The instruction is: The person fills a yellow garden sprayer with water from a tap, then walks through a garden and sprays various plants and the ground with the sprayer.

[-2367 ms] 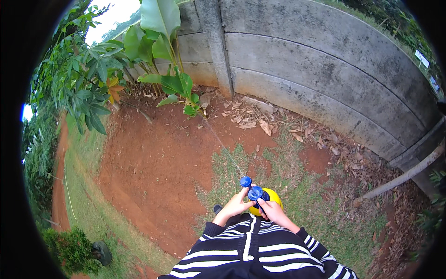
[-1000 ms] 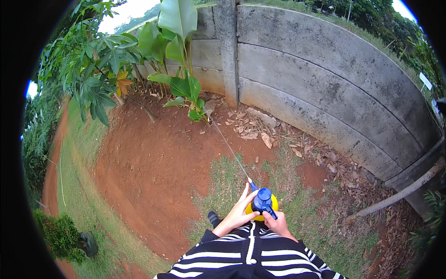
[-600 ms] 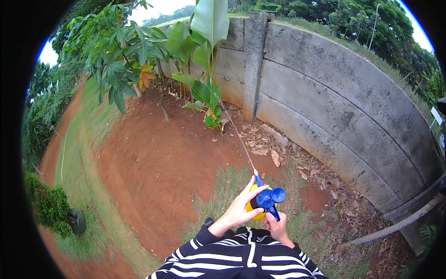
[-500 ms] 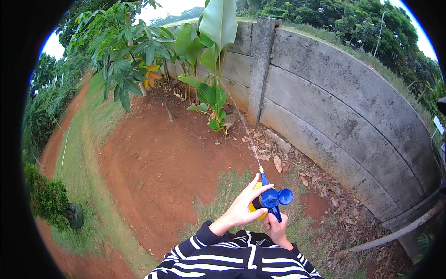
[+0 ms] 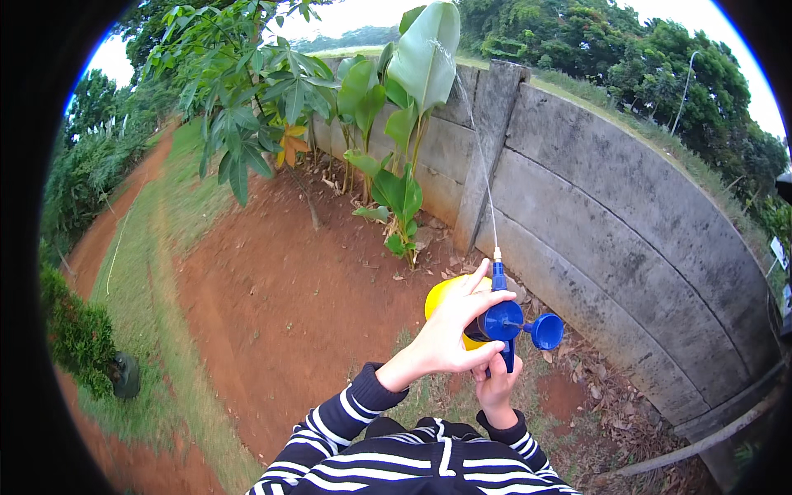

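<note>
A yellow and blue pump spray bottle (image 5: 503,320) is held out in front of me, its pale nozzle tip (image 5: 497,254) aimed away toward the wall. My left hand (image 5: 441,334) is wrapped round the yellow body just below the blue head. Behind it, my right hand (image 5: 497,389) is closed on the blue rear grip; its fingertips are partly hidden. A round blue pump knob (image 5: 547,331) sticks out to the right. From the nozzle a thin water jet (image 5: 482,157) arcs up and strikes a tall, broad green leaf (image 5: 425,58), where droplets scatter.
A grey concrete panel wall (image 5: 610,198) curves along the right, with dry leaves (image 5: 606,404) and a pale pole (image 5: 701,441) at its foot. Left of it are a leafy young tree (image 5: 239,124), bare red soil (image 5: 264,289), a grass strip (image 5: 157,247) and a potted shrub (image 5: 78,338).
Both hands have raised the spray bottle and brought it slightly right. The jet, which earlier fell lower among the plants, now reaches the tall leaf. The pump knob stands farther out from the head.
</note>
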Demonstrator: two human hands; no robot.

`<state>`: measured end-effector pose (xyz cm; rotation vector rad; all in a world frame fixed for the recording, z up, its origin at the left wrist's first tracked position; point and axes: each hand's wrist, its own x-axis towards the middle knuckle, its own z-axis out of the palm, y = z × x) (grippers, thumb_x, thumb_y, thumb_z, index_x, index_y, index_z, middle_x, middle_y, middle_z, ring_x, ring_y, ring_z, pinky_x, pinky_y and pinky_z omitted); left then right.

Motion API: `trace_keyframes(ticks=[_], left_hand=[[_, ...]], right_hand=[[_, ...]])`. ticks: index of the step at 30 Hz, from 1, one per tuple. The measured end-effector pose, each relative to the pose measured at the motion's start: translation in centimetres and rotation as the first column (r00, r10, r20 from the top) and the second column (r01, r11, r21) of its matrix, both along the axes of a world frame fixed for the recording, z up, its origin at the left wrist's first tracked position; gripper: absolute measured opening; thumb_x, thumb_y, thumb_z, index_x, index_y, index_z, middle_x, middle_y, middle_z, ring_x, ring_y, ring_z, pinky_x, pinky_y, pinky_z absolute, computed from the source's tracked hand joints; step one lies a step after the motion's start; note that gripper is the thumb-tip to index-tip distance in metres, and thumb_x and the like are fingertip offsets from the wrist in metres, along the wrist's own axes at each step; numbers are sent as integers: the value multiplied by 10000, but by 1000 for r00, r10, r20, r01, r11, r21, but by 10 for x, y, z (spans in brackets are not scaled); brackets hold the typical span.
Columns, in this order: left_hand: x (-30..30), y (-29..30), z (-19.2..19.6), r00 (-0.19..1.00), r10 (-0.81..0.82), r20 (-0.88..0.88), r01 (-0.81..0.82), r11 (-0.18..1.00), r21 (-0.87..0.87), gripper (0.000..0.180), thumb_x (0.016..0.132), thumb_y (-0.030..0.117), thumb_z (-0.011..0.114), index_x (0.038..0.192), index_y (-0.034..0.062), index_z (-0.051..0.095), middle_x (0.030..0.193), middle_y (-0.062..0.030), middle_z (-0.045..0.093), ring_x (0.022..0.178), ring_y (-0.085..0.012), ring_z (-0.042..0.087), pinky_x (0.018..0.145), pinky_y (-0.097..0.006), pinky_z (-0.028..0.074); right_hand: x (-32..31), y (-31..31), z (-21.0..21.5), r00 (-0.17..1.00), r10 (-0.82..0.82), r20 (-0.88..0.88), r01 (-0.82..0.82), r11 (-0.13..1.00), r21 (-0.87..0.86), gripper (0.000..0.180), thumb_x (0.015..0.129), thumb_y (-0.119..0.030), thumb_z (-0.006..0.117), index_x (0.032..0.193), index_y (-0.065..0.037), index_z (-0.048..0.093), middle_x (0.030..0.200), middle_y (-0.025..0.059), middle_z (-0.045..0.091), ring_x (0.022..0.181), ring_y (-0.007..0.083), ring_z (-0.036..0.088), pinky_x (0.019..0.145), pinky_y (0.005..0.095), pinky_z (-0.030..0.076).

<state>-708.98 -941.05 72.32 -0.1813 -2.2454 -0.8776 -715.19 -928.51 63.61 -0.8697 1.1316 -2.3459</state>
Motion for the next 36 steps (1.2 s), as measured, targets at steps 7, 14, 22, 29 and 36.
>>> trace_keyframes(ticks=[7,14,22,29,36], left_hand=[[11,-66,-1,999,-3,41,1,998,57,611,691,286,678,1260,127,521,1340,-213,448,1370,-375,227,1087,-478,239],[29,-125,-53,980,-20,199,-30,969,244,595,714,263,672,1278,154,516,1438,-261,287,1348,-384,273,1076,-445,272],[50,-178,-81,963,-94,251,0,937,349,586,716,305,674,1270,184,526,1442,-295,246,1291,-420,355,1042,-439,320],[58,-215,-62,979,-80,188,23,958,287,607,700,285,689,1270,157,524,1424,-300,283,1279,-397,388,1036,-434,328],[48,-241,-44,986,-71,151,27,961,276,611,698,278,686,1268,131,518,1411,-290,316,1303,-381,355,1054,-431,302]], right_hand=[[19,-63,5,1000,-3,23,2,999,44,321,896,-249,535,655,-45,478,541,9,463,443,74,414,412,222,307],[43,-114,-25,996,-52,77,34,975,221,356,915,-247,513,614,-59,475,503,-1,448,421,74,402,403,228,295],[76,-163,-49,983,-106,151,56,952,301,351,908,-231,526,601,-65,482,491,-1,454,414,69,410,403,224,301],[81,-201,-36,991,-94,100,67,966,249,329,902,-233,541,627,-59,496,504,-2,468,418,64,425,401,219,307],[68,-232,-24,992,-96,86,76,976,205,297,893,-235,562,668,-45,522,523,-8,484,423,54,428,399,216,313]])
